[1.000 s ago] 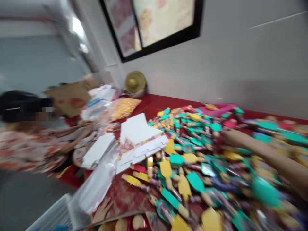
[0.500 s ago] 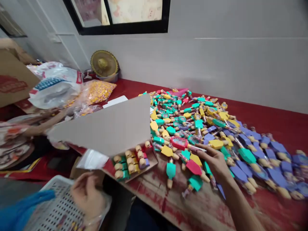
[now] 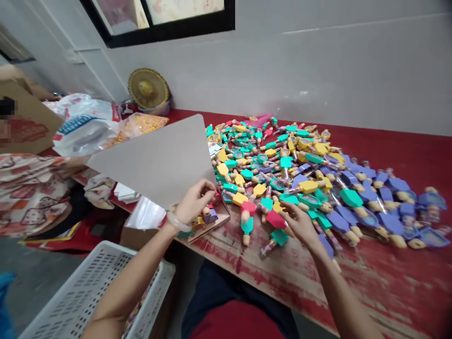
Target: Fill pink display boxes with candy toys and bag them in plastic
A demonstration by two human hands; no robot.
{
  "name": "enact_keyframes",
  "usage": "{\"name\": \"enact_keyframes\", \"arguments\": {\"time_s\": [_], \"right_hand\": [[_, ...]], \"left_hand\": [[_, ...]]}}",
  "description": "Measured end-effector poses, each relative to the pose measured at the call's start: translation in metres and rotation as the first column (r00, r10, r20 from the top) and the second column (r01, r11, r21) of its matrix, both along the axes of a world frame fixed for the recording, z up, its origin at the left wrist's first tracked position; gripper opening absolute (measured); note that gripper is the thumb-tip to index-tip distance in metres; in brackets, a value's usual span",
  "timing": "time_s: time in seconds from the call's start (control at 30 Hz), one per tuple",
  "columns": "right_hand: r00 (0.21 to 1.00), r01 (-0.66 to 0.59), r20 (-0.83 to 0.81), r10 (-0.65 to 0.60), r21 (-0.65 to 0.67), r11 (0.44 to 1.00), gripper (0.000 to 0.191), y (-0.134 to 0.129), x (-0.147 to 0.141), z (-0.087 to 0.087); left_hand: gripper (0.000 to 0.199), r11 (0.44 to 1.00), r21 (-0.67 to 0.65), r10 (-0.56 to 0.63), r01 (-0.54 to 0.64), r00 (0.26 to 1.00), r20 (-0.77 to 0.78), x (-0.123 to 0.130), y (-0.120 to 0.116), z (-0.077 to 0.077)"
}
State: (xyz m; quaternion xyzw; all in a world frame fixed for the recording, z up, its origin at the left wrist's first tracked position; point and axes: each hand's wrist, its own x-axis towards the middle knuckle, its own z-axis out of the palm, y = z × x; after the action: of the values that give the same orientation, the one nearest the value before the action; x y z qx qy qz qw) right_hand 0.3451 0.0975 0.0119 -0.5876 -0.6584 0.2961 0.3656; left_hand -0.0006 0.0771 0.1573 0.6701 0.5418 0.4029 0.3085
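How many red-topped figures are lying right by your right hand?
2: one red-topped figure left of the right hand, another red-topped figure just beside its fingers. Others may be hidden in the pile.

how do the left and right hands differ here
The left hand grips the edge of the raised card box lid, while the right hand sits over the pile of colourful figures by a red-topped piece. The left wrist wears a pale bangle; the right shows none. Both are bare.

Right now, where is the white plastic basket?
In the head view, the white plastic basket sits low at the lower left, beneath the person's left forearm and just below the near edge of the red table.
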Motion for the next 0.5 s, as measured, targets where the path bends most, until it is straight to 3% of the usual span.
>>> {"name": "enact_keyframes", "arguments": {"time_s": [0.07,0.13,0.2,0.27,0.33,0.4,0.43,0.5], "right_hand": [[0.925,0.031,0.379,-0.021,-0.021,0.999,0.045,-0.003,0.0,-0.023],[0.754,0.067,0.656,-0.033,-0.028,0.997,0.048,-0.012,-0.003,-0.04],[0.638,0.072,0.77,-0.02,-0.035,0.997,0.051,-0.022,-0.004,-0.049],[0.614,0.042,0.79,-0.004,-0.028,0.999,0.054,-0.029,-0.002,-0.052],[0.603,0.026,0.798,-0.012,-0.004,1.0,0.06,-0.031,-0.001,-0.052],[0.575,0.017,0.818,-0.004,-0.007,1.0,0.062,-0.031,-0.002,-0.051],[0.561,0.015,0.828,0.012,-0.025,1.0,0.059,-0.031,-0.004,-0.052],[0.552,0.005,0.832,0.057,-0.071,0.997,0.049,-0.03,-0.006,-0.054]], "left_hand": [[0.016,0.999,0.011,-0.043,0.046,0.985,-0.164,0.01,-0.009,-0.018],[0.019,0.994,-0.048,-0.105,0.096,0.955,-0.277,0.026,-0.024,-0.05],[0.026,0.983,-0.13,-0.164,0.126,0.924,-0.346,0.047,-0.042,-0.093],[0.049,0.98,-0.164,-0.169,0.109,0.896,-0.41,0.074,-0.059,-0.138],[0.074,0.985,-0.166,-0.12,0.042,0.859,-0.497,0.104,-0.066,-0.172],[0.076,0.973,-0.229,-0.108,-0.038,0.799,-0.591,0.129,-0.063,-0.187],[0.069,0.96,-0.272,-0.121,-0.071,0.767,-0.63,0.136,-0.059,-0.186],[0.054,0.949,-0.304,-0.147,-0.085,0.732,-0.665,0.135,-0.049,-0.166]]}}
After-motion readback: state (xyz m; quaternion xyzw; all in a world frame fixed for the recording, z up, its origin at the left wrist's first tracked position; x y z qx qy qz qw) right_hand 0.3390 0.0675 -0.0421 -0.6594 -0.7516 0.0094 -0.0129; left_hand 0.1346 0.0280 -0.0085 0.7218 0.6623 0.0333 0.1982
